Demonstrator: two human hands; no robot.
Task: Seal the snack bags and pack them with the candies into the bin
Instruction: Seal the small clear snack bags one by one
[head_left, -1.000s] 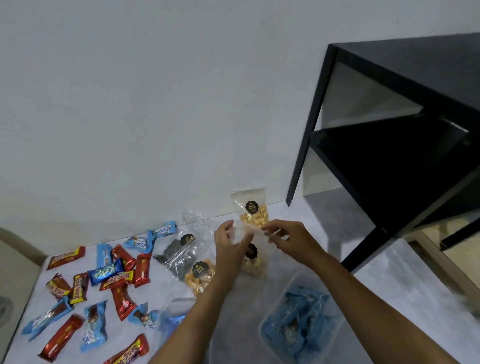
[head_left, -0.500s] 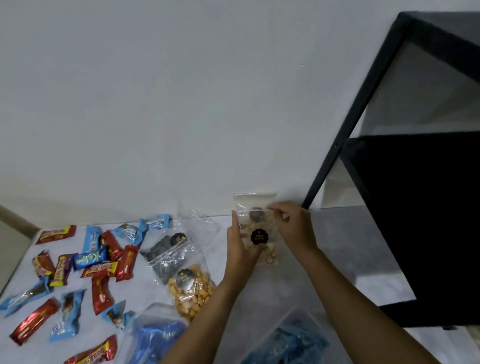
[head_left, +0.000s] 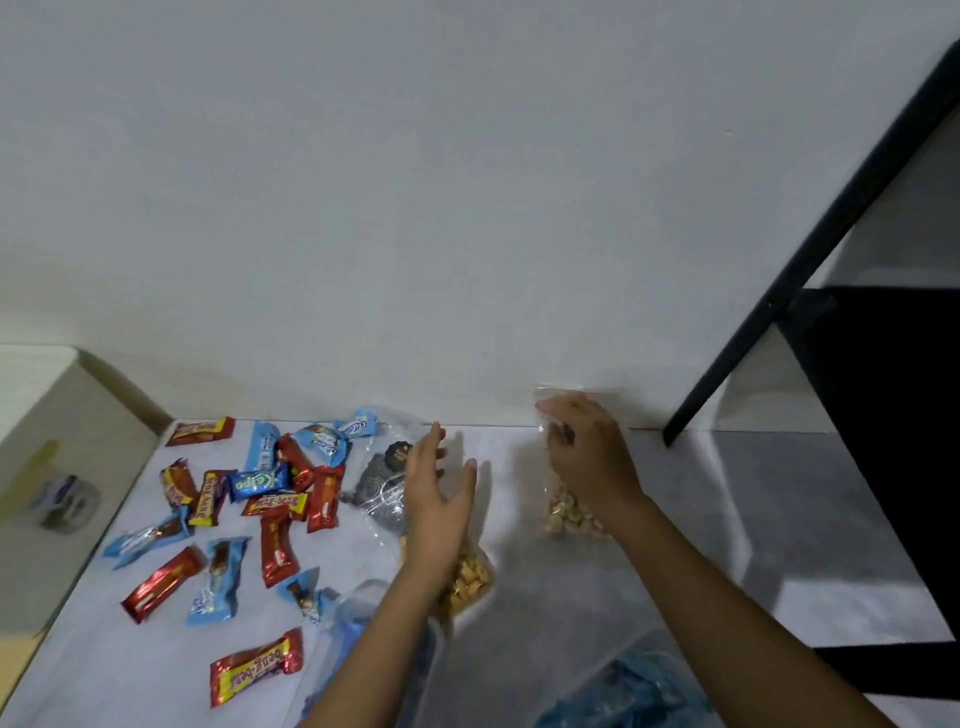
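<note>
The clear snack bag (head_left: 569, 514) of pale nuts stands upright right of centre, by the wall. The right hand (head_left: 587, 457) grips its top, though blur hides the fingertips. The left hand (head_left: 439, 504), fingers straight and apart, is at centre over 2 more filled bags (head_left: 379, 483). Wrapped candies (head_left: 270, 483) are scattered at left, and the bin (head_left: 631, 675) of blue wrappers sits at the bottom edge.

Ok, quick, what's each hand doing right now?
Left hand: open, holding nothing.
Right hand: grips the clear plastic snack bag of pale snack pieces.
</note>
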